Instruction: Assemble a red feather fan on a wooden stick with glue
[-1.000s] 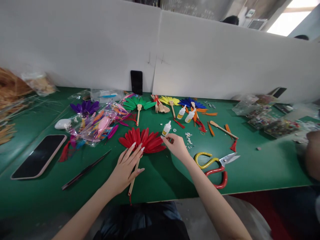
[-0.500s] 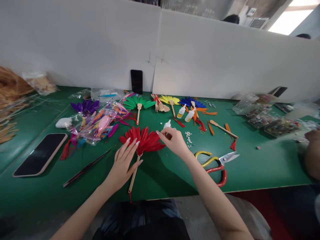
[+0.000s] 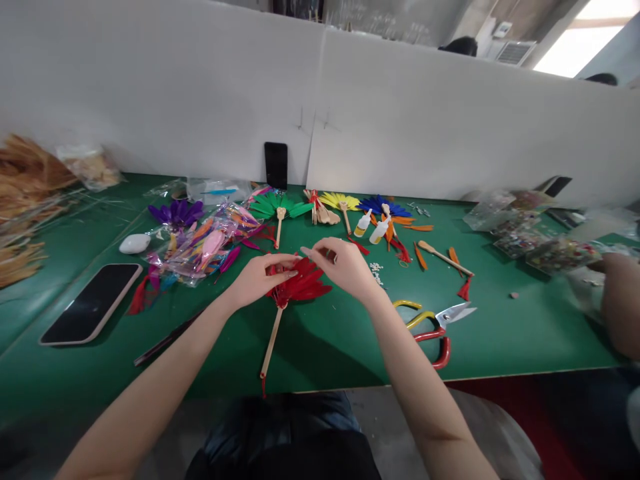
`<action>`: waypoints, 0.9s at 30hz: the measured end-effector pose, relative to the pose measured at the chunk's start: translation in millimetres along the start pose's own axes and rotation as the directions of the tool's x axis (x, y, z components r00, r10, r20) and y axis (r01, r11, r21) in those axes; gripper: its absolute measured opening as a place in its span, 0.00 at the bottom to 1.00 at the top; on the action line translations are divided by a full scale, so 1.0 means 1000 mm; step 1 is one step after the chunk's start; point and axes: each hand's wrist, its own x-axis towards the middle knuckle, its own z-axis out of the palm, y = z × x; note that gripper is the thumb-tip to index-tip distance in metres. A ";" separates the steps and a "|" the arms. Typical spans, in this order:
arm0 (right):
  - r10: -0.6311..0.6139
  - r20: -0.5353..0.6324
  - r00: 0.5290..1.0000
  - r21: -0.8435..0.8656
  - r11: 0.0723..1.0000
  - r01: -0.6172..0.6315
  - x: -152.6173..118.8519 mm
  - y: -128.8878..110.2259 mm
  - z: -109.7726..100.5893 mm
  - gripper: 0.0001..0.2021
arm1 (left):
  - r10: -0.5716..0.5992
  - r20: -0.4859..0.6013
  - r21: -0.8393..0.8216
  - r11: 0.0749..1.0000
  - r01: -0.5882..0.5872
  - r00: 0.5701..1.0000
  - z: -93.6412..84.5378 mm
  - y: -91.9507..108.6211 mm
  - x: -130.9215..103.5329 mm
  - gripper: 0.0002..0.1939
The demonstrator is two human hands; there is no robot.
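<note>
A red feather fan [image 3: 306, 285] with a wooden stick handle [image 3: 271, 343] lies on the green table [image 3: 500, 333] in front of me. My left hand [image 3: 257, 277] lies over the fan's left half, its fingertips pinching the feathers. My right hand [image 3: 344, 268] hovers at the fan's upper right edge with curled fingers, its fingertips close to those of my left hand. The spot where a small white glue bottle stood is covered by my right hand, and I cannot tell whether it holds the bottle.
Red-and-yellow scissors [image 3: 429, 328] lie right of my right arm. A phone [image 3: 90, 303], a dark stick [image 3: 165, 340] and a bag of coloured feathers [image 3: 200, 245] are at left. Green [image 3: 277, 205], yellow [image 3: 340, 200] and blue [image 3: 383, 205] fans and glue bottles [image 3: 371, 227] lie behind. Another person's arm [image 3: 620, 303] is at right.
My left hand slid up from the handle end onto the red feathers. My right hand moved up and left, closing over the spot where the glue bottle stood, towards my left hand.
</note>
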 end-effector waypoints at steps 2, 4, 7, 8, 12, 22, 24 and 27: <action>0.100 -0.142 0.985 0.099 0.991 -0.087 -0.018 0.002 0.005 0.15 | 0.014 0.016 0.061 0.998 -0.015 1.000 -0.001 -0.002 0.001 0.15; 0.215 -0.219 0.952 0.217 0.962 -0.167 -0.039 0.007 0.014 0.14 | 0.020 0.048 0.132 0.991 -0.027 0.999 0.000 -0.003 0.002 0.15; 0.355 -0.249 0.901 0.313 0.910 -0.272 -0.067 0.016 0.029 0.13 | 0.052 0.109 0.173 0.982 -0.070 0.993 0.004 -0.004 0.004 0.14; 0.391 -0.245 0.887 0.325 0.895 -0.304 -0.073 0.020 0.034 0.13 | 0.070 0.136 0.177 0.980 -0.094 0.988 0.006 -0.005 0.006 0.14; 0.470 -0.226 0.853 0.259 0.873 -0.412 -0.079 0.037 0.040 0.15 | 0.155 0.199 0.299 0.930 -0.211 0.968 0.014 -0.010 0.014 0.13; 0.402 -0.096 0.910 0.050 0.915 -0.399 -0.064 0.077 0.040 0.14 | 0.368 0.132 0.638 0.679 -0.363 0.920 0.007 -0.039 -0.041 0.19; 0.390 -0.051 0.919 0.094 0.918 -0.385 -0.060 0.081 0.041 0.10 | 0.316 0.168 0.701 0.628 -0.339 0.934 0.007 -0.045 -0.057 0.21; 0.363 -0.041 0.931 0.107 0.928 -0.357 -0.051 0.083 0.042 0.07 | 0.250 0.208 0.758 0.570 -0.318 0.946 0.008 -0.051 -0.072 0.23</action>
